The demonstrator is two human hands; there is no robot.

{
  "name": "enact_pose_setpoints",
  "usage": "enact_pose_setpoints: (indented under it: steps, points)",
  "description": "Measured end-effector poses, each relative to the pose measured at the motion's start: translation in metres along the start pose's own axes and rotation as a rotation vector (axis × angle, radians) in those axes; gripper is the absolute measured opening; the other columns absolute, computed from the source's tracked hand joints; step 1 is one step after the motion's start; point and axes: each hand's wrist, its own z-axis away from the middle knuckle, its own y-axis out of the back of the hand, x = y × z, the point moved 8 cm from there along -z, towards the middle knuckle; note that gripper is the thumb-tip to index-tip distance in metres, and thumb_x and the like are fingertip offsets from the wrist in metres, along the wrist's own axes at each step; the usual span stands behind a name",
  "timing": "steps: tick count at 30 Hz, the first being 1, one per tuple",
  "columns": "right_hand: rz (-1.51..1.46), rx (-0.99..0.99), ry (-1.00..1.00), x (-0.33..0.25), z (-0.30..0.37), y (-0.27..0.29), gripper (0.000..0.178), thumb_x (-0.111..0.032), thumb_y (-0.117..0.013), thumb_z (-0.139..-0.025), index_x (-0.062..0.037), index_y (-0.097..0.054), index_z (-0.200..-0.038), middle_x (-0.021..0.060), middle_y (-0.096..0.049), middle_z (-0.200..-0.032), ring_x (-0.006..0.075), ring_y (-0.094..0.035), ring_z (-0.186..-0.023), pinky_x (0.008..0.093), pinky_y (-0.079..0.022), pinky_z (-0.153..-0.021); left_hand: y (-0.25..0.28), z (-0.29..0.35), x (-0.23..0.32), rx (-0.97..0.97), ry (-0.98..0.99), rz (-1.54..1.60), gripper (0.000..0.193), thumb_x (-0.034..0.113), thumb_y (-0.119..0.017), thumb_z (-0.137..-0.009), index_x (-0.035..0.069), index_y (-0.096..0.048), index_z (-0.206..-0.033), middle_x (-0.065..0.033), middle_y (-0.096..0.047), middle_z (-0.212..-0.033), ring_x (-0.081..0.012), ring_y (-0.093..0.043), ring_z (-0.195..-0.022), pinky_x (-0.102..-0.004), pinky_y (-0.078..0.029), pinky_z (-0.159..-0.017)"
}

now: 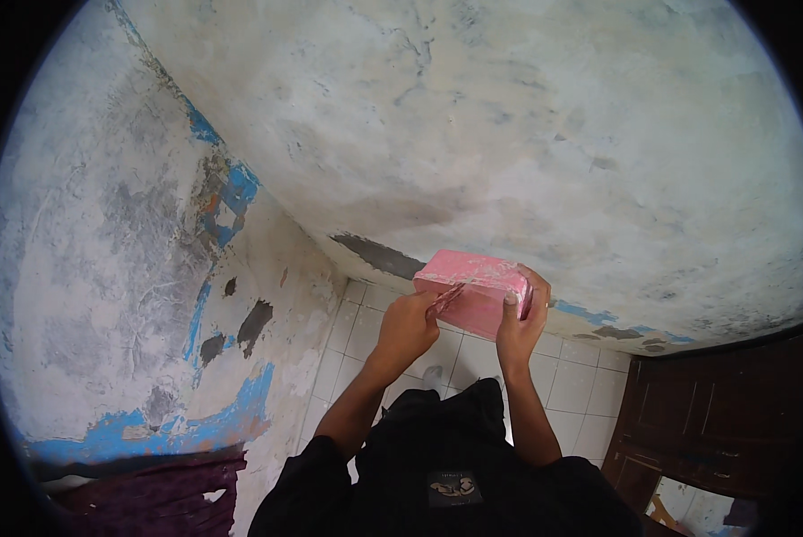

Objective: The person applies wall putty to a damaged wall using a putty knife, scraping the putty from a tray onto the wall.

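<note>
White tiled floor (573, 385) below | dark brown wooden cabinet (751, 413), lower right | dark purple cloth (155, 494), lower left

Mid-frame, the left hand (408, 329) hides one end of a thin tool (446, 300); the right hand (521, 329) covers part of the pink box (484, 302). The lower-right cabinet (670, 403) is cut off.

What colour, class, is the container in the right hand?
Pink: the container shows best in the head view.
</note>
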Motion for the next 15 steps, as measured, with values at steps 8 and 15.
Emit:
enact_pose_setpoints:
  steps: [8,15]
  points:
    - [0.014,-0.01,-0.028,-0.001,0.004,-0.005,0.046,-0.032,-0.071,-0.091,-0.0012,-0.058,-0.122,0.0168,-0.059,-0.121,0.0325,-0.052,-0.117,0.0428,-0.04,-0.102,0.01,-0.003,0.006,-0.039,-0.013,0.069,0.011,0.001,-0.057,-0.079,0.001,-0.065,-0.087,-0.0246,-0.063,-0.08,-0.0463,-0.061,-0.079,-0.0539,-0.046,-0.069]
    - [-0.01,0.011,0.009,-0.006,0.005,-0.002,0.048,-0.035,-0.07,-0.091,-0.0009,-0.058,-0.122,0.0169,-0.059,-0.121,0.0323,-0.052,-0.118,0.0434,-0.04,-0.103,0.016,-0.007,0.012,0.053,-0.046,0.0,0.011,0.003,-0.059,-0.079,0.0,-0.064,-0.088,-0.0245,-0.063,-0.079,-0.0461,-0.061,-0.077,-0.053,-0.045,-0.067]
